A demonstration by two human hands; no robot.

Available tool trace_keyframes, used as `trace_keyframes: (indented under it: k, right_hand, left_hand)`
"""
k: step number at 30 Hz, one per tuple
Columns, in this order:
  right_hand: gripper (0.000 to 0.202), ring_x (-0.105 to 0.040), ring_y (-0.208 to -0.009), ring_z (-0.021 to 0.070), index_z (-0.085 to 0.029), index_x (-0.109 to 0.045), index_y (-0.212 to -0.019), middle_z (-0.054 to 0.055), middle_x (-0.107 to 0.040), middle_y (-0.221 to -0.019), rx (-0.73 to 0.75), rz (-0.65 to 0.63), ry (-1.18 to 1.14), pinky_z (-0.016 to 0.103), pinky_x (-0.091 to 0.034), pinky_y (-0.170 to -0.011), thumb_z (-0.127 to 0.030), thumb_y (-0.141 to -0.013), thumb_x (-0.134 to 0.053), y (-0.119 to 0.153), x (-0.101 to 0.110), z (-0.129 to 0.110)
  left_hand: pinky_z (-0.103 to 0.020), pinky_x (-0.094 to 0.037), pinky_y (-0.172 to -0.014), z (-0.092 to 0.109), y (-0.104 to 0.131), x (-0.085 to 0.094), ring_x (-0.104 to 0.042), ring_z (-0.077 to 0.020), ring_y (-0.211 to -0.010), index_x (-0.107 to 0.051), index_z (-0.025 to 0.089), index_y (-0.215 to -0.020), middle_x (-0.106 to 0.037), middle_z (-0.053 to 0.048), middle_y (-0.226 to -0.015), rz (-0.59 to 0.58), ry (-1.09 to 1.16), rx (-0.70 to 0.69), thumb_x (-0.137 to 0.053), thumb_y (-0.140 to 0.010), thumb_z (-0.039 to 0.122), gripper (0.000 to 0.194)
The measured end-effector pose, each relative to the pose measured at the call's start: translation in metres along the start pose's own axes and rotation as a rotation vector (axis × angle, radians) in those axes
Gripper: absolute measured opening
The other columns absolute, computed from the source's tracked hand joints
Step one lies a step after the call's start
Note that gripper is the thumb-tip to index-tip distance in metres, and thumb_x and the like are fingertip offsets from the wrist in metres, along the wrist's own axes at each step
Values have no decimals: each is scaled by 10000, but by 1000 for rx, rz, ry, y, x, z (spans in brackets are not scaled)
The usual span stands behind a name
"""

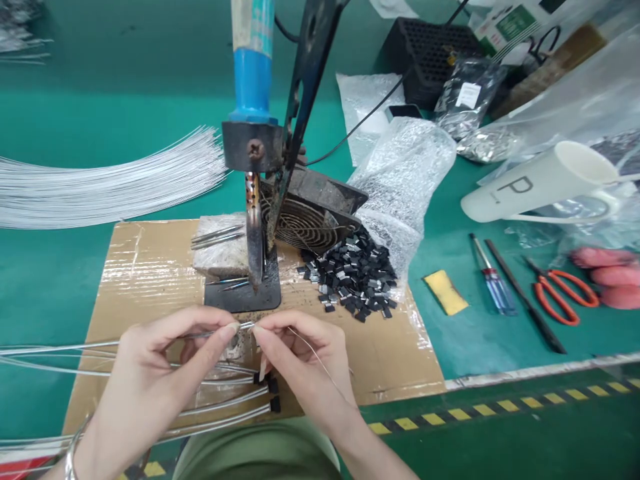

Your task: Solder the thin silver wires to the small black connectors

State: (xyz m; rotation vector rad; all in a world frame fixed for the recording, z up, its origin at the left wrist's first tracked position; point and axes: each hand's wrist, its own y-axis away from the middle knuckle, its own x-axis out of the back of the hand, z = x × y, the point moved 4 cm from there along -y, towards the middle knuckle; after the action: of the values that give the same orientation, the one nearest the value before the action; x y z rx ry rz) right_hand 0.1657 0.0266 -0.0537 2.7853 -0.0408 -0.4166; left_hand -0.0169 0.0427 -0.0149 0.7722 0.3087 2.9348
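Note:
My left hand point(170, 373) pinches thin grey-white wires point(60, 349) that run off to the left. Close beside its fingertips, my right hand point(305, 360) is closed on the wire end, and a thin strand curves back over its palm. Above both hands hangs a soldering iron point(254, 227) with a blue handle, its tip pointing down over a black plate point(250, 300). Below the hands, several wires with black connectors point(275, 404) on their ends lie on the cardboard point(390, 367). The exact contact at my fingertips is too small to make out.
A heap of black connectors point(357, 277) lies beside a fan point(310, 220). A wire bundle point(115, 187) spreads at the left. Right: a yellow sponge point(446, 292), screwdriver point(497, 287), black rod point(525, 297), orange-handled pliers point(565, 293), white cup point(540, 183) and bubble wrap point(407, 173).

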Motion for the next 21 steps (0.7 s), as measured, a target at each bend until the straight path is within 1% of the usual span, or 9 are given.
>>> trace_keyframes:
  k: [2,5,8,12,15,18,21]
  right_hand:
    - [180,-618,-493,121,-212,-809,-835,-22,-683,-607,-10,-2,5,231,-533,-514,-381,-892,-823,0,1,0]
    - [206,-637,-500,129,-212,-821,-867,-13,-696,-628,-8,-16,19,239,-550,-520,-415,-898,-826,1,3,-1]
    - [220,-648,-501,136,-212,-821,-858,-9,-700,-628,5,-14,39,246,-560,-520,-426,-906,-819,1,3,-2]
    - [192,-638,-497,127,-214,-822,-860,-18,-694,-606,19,-1,20,234,-557,-522,-398,-912,-819,1,3,-1]
    - [180,-631,-501,120,-216,-815,-857,-20,-697,-612,17,-8,5,228,-549,-524,-385,-918,-818,2,2,-1]
    - [196,-623,-498,127,-216,-806,-851,-20,-689,-608,8,-14,13,240,-546,-518,-400,-916,-817,2,2,0]
    - [191,-617,-503,127,-215,-803,-850,-19,-686,-615,0,-8,4,241,-539,-519,-393,-918,-814,2,2,1]
  left_hand:
    - [-190,-403,-384,-3,1,0,-594,-113,-491,-832,275,-917,-843,12,-843,5,15,17,-784,-901,445,177]
    - [-191,-453,-417,-4,2,-1,-632,-127,-530,-836,279,-918,-844,9,-842,-20,-18,8,-778,-907,445,176]
    - [-190,-505,-474,0,0,0,-664,-135,-568,-846,296,-927,-846,18,-826,-32,-60,-23,-780,-904,425,145]
    - [-191,-521,-502,9,-2,1,-681,-140,-589,-848,294,-892,-843,26,-801,16,-74,-64,-793,-879,396,116]
    - [-193,-542,-539,13,-2,-1,-675,-136,-587,-843,293,-882,-836,35,-787,25,-83,-90,-786,-887,385,109]
    - [-190,-562,-589,13,-1,-2,-689,-132,-617,-835,294,-901,-844,38,-826,0,-101,-92,-777,-909,389,111]
    - [-189,-568,-603,11,-1,-2,-711,-137,-649,-823,286,-919,-839,35,-830,-36,-78,-73,-757,-930,386,121]
